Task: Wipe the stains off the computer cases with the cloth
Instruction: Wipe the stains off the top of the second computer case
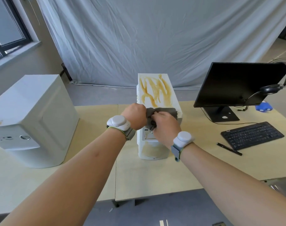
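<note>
Both hands bunch the grey cloth point(161, 112) at the near top edge of the middle white case point(157, 95); left hand point(135, 117) fist-curled on its 9 o'clock end, right hand point(165, 126) fingers curled into folds. Brown stains point(155, 90) streak the top toward 12 o'clock, unwiped. Probably best: flatten cloth, press, stroke away. A second case point(33, 118) sits at 9 o'clock.

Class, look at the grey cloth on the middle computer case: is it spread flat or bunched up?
Bunched up. The cloth sits crumpled at the case's near edge, gripped by both hands.
</note>
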Tool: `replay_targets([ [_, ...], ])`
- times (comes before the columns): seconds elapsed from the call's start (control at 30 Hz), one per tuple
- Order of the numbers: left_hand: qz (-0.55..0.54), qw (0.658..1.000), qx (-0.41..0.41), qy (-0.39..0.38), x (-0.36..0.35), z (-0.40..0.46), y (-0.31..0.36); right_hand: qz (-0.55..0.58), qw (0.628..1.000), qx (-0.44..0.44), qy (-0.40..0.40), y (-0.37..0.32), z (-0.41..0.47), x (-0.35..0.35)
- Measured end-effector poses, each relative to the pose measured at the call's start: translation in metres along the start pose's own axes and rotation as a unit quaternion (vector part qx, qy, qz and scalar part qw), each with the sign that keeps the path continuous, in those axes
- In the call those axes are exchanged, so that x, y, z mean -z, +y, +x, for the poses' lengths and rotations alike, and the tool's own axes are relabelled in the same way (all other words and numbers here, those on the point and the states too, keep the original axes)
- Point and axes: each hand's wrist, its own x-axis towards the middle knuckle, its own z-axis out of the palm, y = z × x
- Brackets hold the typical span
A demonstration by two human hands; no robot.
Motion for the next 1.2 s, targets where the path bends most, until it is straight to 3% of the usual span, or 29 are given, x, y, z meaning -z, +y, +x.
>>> replay_targets([
  [0.13, 0.020, 1.000, -0.004, 0.000, -0.001, 0.000, 0.002, 0.020, 0.997, 0.065, -0.021, 0.010, 0.002, -0.005],
  [0.37, 0.029, 0.999, 0.031, 0.007, 0.005, 0.009, 0.014, -0.047, 0.997, 0.051, 0.029, 0.080, -0.017, 0.014],
  [0.57, -0.070, 0.991, 0.057, 0.101, -0.011, 0.022, 0.010, -0.022, 0.998, -0.030, -0.046, 0.087, 0.004, 0.040],
  [0.73, -0.107, 0.979, 0.120, 0.124, -0.020, 0.039, 0.024, -0.014, 0.989, -0.107, -0.105, 0.086, 0.046, 0.049],
  [0.8, -0.163, 0.965, 0.165, 0.125, -0.026, 0.042, 0.030, -0.026, 0.986, -0.096, -0.133, 0.087, 0.057, 0.045],
  [0.9, -0.259, 0.916, 0.258, 0.165, -0.038, 0.052, 0.037, -0.003, 0.988, -0.037, -0.149, 0.090, 0.062, 0.038],
  [1.03, -0.292, 0.864, 0.345, 0.220, -0.056, 0.059, 0.039, -0.023, 0.988, 0.039, -0.147, 0.095, 0.046, 0.036],
  [1.2, -0.236, 0.875, 0.340, 0.251, -0.059, 0.061, 0.041, -0.017, 0.989, 0.049, -0.140, 0.097, 0.057, 0.033],
])
